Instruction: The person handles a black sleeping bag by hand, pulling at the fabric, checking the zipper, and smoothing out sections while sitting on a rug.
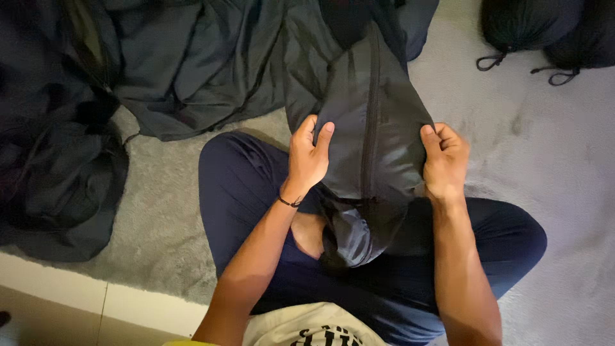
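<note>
Sitting cross-legged on grey carpet (544, 166); left hand (307, 157) and right hand (445, 160), wrists bent up, fingers pinched shut on either side of a black zippered bag (378, 141) held over the lap; more dark fabric (192, 64) piled beyond; two stuffed drawstring sacks (544, 25) far right.

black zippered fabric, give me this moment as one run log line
left hand: grips fabric edge | right hand: grips other edge | black zippered fabric: over lap

Two drawstring sacks (544, 29) on grey carpet (551, 160)
</note>
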